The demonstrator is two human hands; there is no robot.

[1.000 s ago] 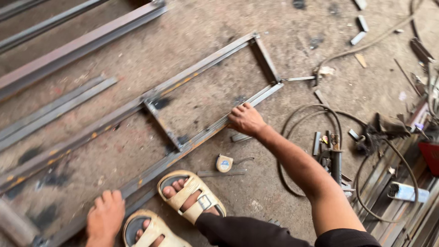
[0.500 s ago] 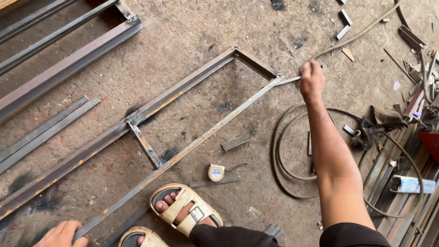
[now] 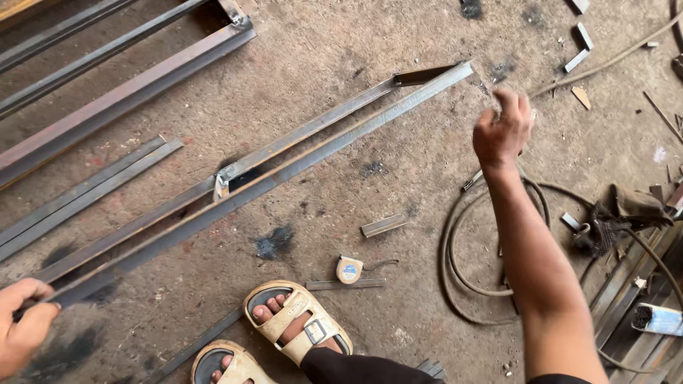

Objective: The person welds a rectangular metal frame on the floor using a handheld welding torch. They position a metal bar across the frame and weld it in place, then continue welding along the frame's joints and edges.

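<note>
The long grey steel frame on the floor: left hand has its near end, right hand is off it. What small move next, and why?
Probably bring the right hand back down onto the long grey steel frame. It looks tipped on edge, its two rails nearly overlapping, and only the left hand grips it, at the near end. The right hand hangs free in the air beyond the far end, above the grey looped cable.

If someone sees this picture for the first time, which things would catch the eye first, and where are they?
First comes the long steel frame, lying diagonally across the concrete floor from lower left to upper right; the left hand grips its near end. Next, the right hand is raised above the floor at the right, over a coiled cable. Near the bottom centre, a small tape measure lies beside a foot in a beige sandal.
</note>
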